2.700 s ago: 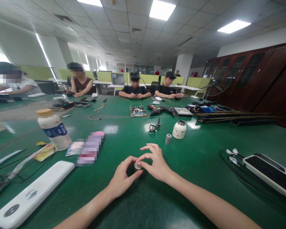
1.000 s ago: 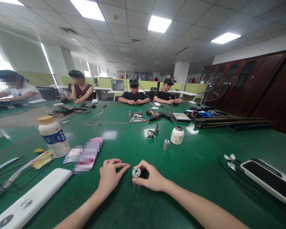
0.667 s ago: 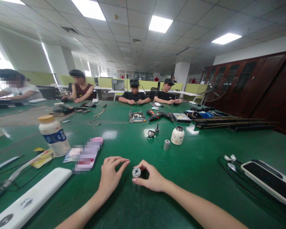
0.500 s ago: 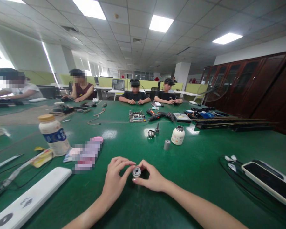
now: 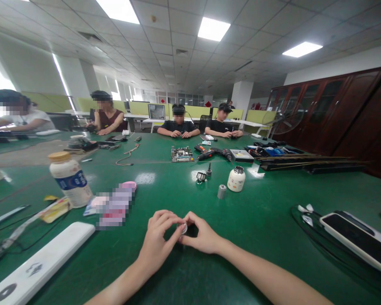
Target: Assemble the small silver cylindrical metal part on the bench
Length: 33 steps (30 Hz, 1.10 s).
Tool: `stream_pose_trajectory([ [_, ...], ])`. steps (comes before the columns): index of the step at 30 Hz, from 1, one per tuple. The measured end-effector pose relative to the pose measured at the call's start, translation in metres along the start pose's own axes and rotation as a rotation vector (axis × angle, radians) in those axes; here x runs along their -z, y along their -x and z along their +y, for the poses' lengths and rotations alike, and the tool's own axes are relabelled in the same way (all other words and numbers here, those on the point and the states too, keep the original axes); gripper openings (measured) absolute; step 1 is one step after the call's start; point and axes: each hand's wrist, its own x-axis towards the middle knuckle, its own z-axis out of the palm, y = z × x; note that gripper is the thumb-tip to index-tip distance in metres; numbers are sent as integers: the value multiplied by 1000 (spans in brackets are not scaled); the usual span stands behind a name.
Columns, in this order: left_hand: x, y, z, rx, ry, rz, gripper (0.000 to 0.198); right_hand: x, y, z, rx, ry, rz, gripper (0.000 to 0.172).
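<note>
Near the table's front middle, a small round silver-and-pale piece (image 5: 184, 229), like a cap, sits between my two hands. My right hand (image 5: 203, 235) curls thumb and fingers round its right side. From the other side, the thumb and fingertips of my left hand (image 5: 161, 233) close over its face and cover most of it. Beyond them stand a grey metal cylinder (image 5: 221, 192) and an uncapped white flask (image 5: 236, 179) with a drawn face. A dark ringed fitting (image 5: 201, 177) and a small dark upright part (image 5: 208, 170) are just to their left.
Left on the green table are a power bank-like white bar (image 5: 44, 262), a pixelated pink packet (image 5: 119, 205) and a large bottle (image 5: 70, 180). A black-topped device (image 5: 358, 237) with cables lies right. Farther back are a circuit board (image 5: 182, 154), power drills (image 5: 214, 153) and several seated people.
My left thumb and fingers have moved right, over the face of the round piece, which was showing before. My right hand still holds its side. The view has shifted slightly.
</note>
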Motion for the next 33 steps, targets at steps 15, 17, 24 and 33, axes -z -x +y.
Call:
stream_pose_trajectory([
  [15, -1, 1, 4, 203, 237, -21, 22, 0, 0, -5, -17, 22, 15, 29],
  [17, 0, 2, 4, 208, 252, -25, 23, 0, 0, -4, -18, 25, 14, 29],
  [24, 1, 3, 7, 222, 270, -62, 27, 0, 0, -1, -43, 56, 15, 31],
  [33, -3, 4, 4, 221, 229, -80, 26, 0, 0, 2, -40, 75, 0, 30],
])
